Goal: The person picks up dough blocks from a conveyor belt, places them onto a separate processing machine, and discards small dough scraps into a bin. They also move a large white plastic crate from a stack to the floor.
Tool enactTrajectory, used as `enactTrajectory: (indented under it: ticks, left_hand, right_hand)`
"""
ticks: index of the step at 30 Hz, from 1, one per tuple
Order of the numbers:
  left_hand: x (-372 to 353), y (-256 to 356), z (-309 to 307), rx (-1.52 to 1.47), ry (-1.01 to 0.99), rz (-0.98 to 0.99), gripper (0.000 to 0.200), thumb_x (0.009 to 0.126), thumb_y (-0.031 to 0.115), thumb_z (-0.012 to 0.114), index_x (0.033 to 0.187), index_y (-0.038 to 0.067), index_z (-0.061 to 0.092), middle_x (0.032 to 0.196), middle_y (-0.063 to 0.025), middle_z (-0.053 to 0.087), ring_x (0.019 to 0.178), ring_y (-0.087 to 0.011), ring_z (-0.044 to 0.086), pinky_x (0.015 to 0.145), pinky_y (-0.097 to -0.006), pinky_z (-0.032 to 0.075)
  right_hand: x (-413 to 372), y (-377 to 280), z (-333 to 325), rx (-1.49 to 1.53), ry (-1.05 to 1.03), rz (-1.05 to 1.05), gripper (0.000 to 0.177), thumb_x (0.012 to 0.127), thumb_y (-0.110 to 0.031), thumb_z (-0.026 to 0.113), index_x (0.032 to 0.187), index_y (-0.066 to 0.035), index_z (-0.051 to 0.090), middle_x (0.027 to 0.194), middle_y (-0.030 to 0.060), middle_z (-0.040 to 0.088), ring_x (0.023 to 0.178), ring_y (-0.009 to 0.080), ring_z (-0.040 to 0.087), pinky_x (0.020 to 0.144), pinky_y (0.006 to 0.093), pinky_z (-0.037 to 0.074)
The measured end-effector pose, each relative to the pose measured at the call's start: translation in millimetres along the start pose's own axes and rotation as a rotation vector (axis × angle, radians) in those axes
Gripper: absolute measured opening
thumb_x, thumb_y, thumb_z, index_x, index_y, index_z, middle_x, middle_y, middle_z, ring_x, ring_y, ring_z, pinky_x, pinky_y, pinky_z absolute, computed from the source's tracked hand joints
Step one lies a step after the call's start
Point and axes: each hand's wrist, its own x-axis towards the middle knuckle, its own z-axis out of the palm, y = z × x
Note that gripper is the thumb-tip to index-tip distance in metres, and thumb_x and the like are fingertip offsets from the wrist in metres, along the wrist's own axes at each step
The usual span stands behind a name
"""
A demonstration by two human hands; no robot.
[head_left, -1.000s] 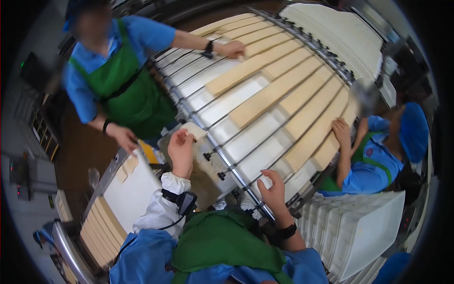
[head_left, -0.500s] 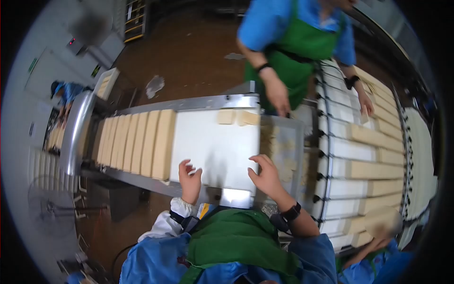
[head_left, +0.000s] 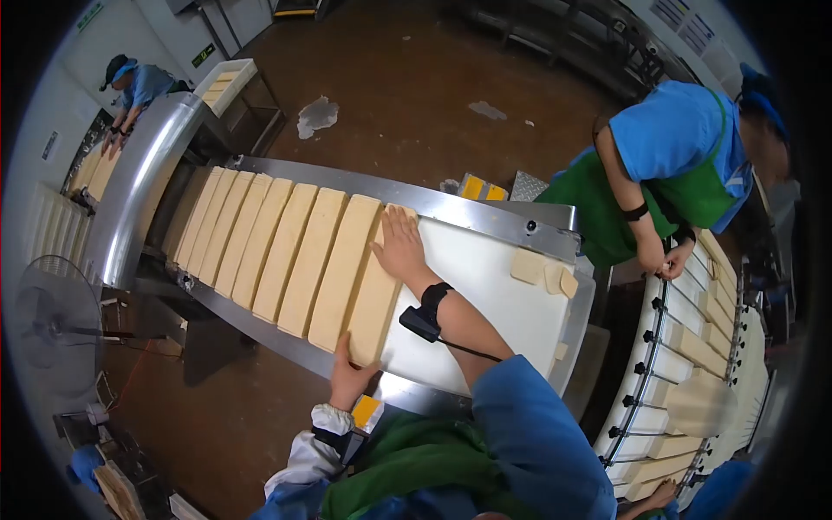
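A row of long pale slabs (head_left: 299,251) lies side by side across the white conveyor belt (head_left: 459,303). The rightmost slab (head_left: 381,299) has both my hands on it. My right hand (head_left: 403,247) rests on its far end, fingers spread flat. At its near end is my left hand (head_left: 348,377), thumb up against the slab's end and fingers apart, partly hidden. Several small pale pieces (head_left: 529,267) sit at the belt's far right corner.
A co-worker (head_left: 667,165) leans over a second conveyor (head_left: 685,381) with slabs on the right. Another person (head_left: 139,82) works behind a metal housing (head_left: 143,191) at the left. A fan (head_left: 56,312) stands at the lower left.
My view has turned and the slab row now reaches further along the belt. Both hands went from above the bare belt to the rightmost slab. The co-worker in green has moved right.
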Motion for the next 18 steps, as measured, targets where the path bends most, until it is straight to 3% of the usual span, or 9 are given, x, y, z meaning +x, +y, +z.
enactTrajectory:
  ticks: [1, 4, 6, 8, 9, 11, 17, 18]
  left_hand:
    - [0, 13, -3, 0.013, -0.018, 0.002, 0.094, 0.066, 0.025, 0.083, 0.142, 0.002, 0.032, 0.127, -0.0243, 0.054, 0.114, -0.0336, 0.057, 0.094, -0.0368, 0.047]
    - [7, 17, -6, 0.045, -0.045, -0.041, 0.095, 0.066, 0.027, 0.083, 0.141, -0.001, 0.032, 0.126, -0.0246, 0.055, 0.113, -0.0337, 0.059, 0.094, -0.0366, 0.047]
    - [9, 17, -5, 0.076, -0.065, -0.112, 0.097, 0.065, 0.028, 0.083, 0.141, -0.003, 0.031, 0.126, -0.0255, 0.056, 0.112, -0.034, 0.059, 0.094, -0.0368, 0.047]
    - [14, 20, -8, 0.121, -0.119, -0.177, 0.099, 0.064, 0.029, 0.084, 0.141, -0.005, 0.031, 0.124, -0.0264, 0.056, 0.112, -0.0345, 0.059, 0.094, -0.0374, 0.047]
    - [19, 15, -7, 0.076, -0.131, -0.178, 0.1, 0.063, 0.027, 0.084, 0.14, -0.006, 0.03, 0.124, -0.0265, 0.056, 0.111, -0.0346, 0.059, 0.094, -0.0377, 0.047]
    - [26, -13, -6, -0.001, -0.172, -0.15, 0.1, 0.062, 0.023, 0.084, 0.14, -0.008, 0.03, 0.125, -0.0258, 0.056, 0.11, -0.0339, 0.059, 0.093, -0.0376, 0.048]
    - [33, 5, 5, -0.149, -0.293, -0.144, 0.088, 0.06, 0.019, 0.083, 0.133, -0.003, 0.038, 0.114, -0.0227, 0.06, 0.104, -0.0312, 0.062, 0.085, -0.0385, 0.052]
    - [35, 6, 8, -0.024, -0.341, -0.081, 0.089, 0.059, 0.02, 0.083, 0.133, -0.001, 0.038, 0.112, -0.0222, 0.061, 0.102, -0.0333, 0.062, 0.085, -0.0396, 0.052]
  right_hand:
    - [1, -1, 6, -0.063, -0.086, 0.079, 0.069, 0.093, -0.038, 0.051, 0.142, 0.006, 0.033, 0.152, 0.0221, 0.026, 0.144, 0.0322, 0.018, 0.118, 0.0464, 0.012]
    - [-3, -9, 12, -0.232, 0.073, 0.049, 0.058, 0.09, -0.033, 0.051, 0.133, 0.006, 0.045, 0.142, 0.0224, 0.042, 0.137, 0.0321, 0.032, 0.113, 0.0487, 0.021]
    - [10, -13, 4, -0.225, -0.107, 0.078, 0.048, 0.086, -0.029, 0.053, 0.121, 0.003, 0.054, 0.127, 0.0204, 0.052, 0.125, 0.0316, 0.043, 0.104, 0.0485, 0.03]
    - [33, -19, -7, -0.352, -0.242, 0.179, 0.031, 0.078, -0.023, 0.055, 0.1, -0.002, 0.062, 0.101, 0.0151, 0.06, 0.1, 0.0295, 0.055, 0.088, 0.0465, 0.04]
    - [35, -4, 22, -0.347, -0.106, 0.15, 0.033, 0.079, -0.024, 0.055, 0.103, -0.002, 0.062, 0.105, 0.0159, 0.06, 0.101, 0.0301, 0.056, 0.088, 0.0458, 0.041]
    - [45, -9, 18, -0.518, -0.065, 0.268, 0.036, 0.081, -0.027, 0.054, 0.106, -0.002, 0.062, 0.109, 0.016, 0.059, 0.106, 0.0301, 0.053, 0.09, 0.0453, 0.041]
    - [19, 2, -50, -0.288, -0.274, 0.494, 0.049, 0.075, -0.028, 0.06, 0.114, 0.001, 0.058, 0.113, 0.0171, 0.056, 0.115, 0.0311, 0.046, 0.099, 0.0492, 0.03]
    - [1, 19, -52, -0.319, -0.171, 0.544, 0.048, 0.073, -0.028, 0.062, 0.112, 0.001, 0.058, 0.112, 0.0172, 0.056, 0.114, 0.0315, 0.045, 0.098, 0.0496, 0.031]
